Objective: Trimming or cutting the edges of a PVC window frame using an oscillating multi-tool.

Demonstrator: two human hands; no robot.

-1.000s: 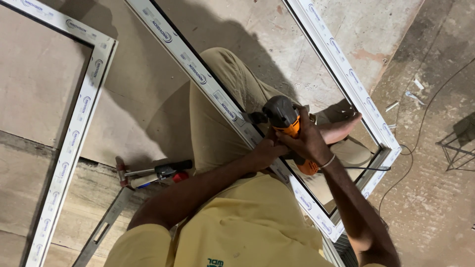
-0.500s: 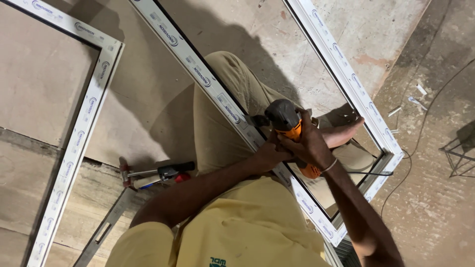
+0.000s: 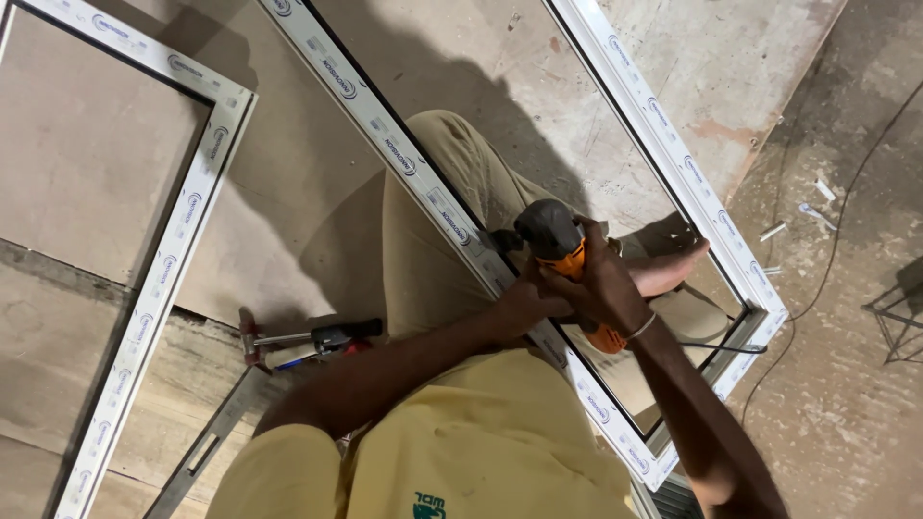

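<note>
The right hand (image 3: 606,288) had its grip closed around the orange body of a drill (image 3: 562,252), fingers wrapped over the top. The left hand (image 3: 527,300) pressed against the drill from the other side, touching the right hand, its grip closed on the tool as well. The drill's dark grey head pointed at the white frame bar (image 3: 423,183) that ran diagonally across the floor (image 3: 846,317), and its tip met the bar's edge just beside the hands. A black cord (image 3: 721,348) left the drill's rear and crossed to the frame corner (image 3: 760,322), then trailed over the floor toward its right edge.

The person sat on the floor with 1 khaki-clad leg (image 3: 452,173) bent under the bar and a bare foot (image 3: 668,269) inside the frame, near its corner. A thin band (image 3: 639,329) circled the right wrist.

Behind the left arm, a hammer (image 3: 308,338) lay on the boards. A 2nd white frame (image 3: 183,231) lay well apart, toward the floor's left edge.
</note>
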